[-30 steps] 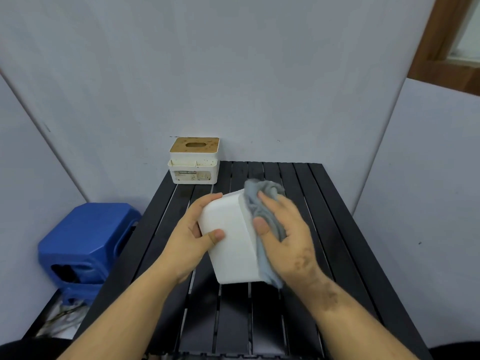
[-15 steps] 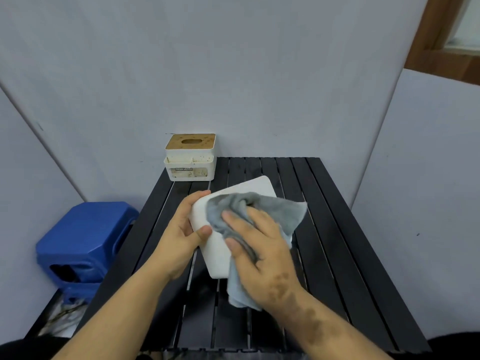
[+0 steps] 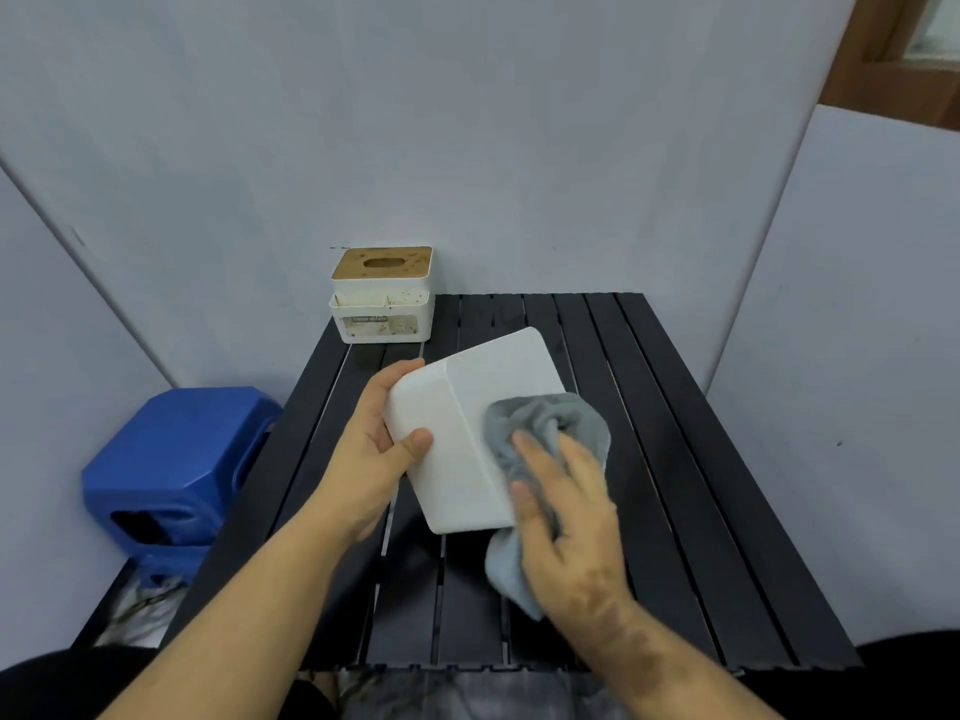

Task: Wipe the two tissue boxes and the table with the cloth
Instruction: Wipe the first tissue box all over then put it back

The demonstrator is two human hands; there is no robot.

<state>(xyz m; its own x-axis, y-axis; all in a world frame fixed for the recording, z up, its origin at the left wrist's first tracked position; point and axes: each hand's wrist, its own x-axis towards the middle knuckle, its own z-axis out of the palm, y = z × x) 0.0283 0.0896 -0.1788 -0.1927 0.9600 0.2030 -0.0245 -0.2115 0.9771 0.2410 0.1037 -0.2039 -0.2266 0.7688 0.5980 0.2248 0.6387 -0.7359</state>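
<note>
A plain white tissue box point(image 3: 467, 428) is held tilted above the middle of the black slatted table point(image 3: 675, 485). My left hand point(image 3: 379, 449) grips its left end, thumb on the near face. My right hand point(image 3: 566, 517) holds a bunched grey cloth point(image 3: 545, 423) against the box's right side, fingers spread over it; part of the cloth hangs below the hand. A second tissue box point(image 3: 382, 298), white with a brown, speckled lid and stains on its front, stands at the table's far left corner against the wall.
A blue plastic stool point(image 3: 171, 459) stands left of the table, with crumpled clutter on the floor below it. Grey walls close in at the back and right. The table's near edge is at the bottom of the view.
The white box has been turned in my left hand, showing another face. My right hand and the cloth slid from the box's upper left toward its lower right side.
</note>
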